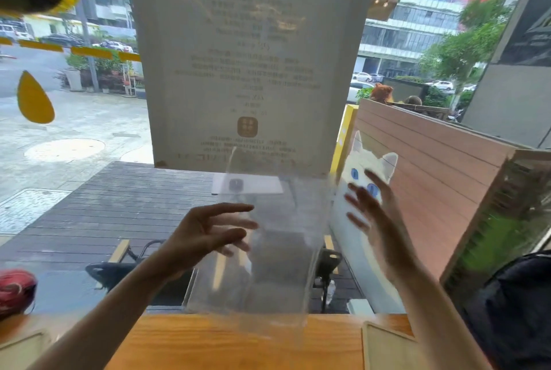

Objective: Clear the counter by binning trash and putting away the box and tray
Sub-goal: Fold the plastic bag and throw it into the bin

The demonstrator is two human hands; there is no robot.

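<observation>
A clear box [268, 250] stands at the counter's [238, 346] far edge against the window, under a poster [247, 56], beside a cat sticker [366, 167]. My left hand [205, 235] and right hand [378, 220] flank it, fingers spread, gripping nothing.

A wooden counter [226, 346] carries a clear plastic box [256, 265] upright at its far edge.

Looking like a street-front café or shop: wooden bench [247, 343] facing a window, printed notice [247, 56] and cat sticker [365, 179] hanging on the glass.
</observation>
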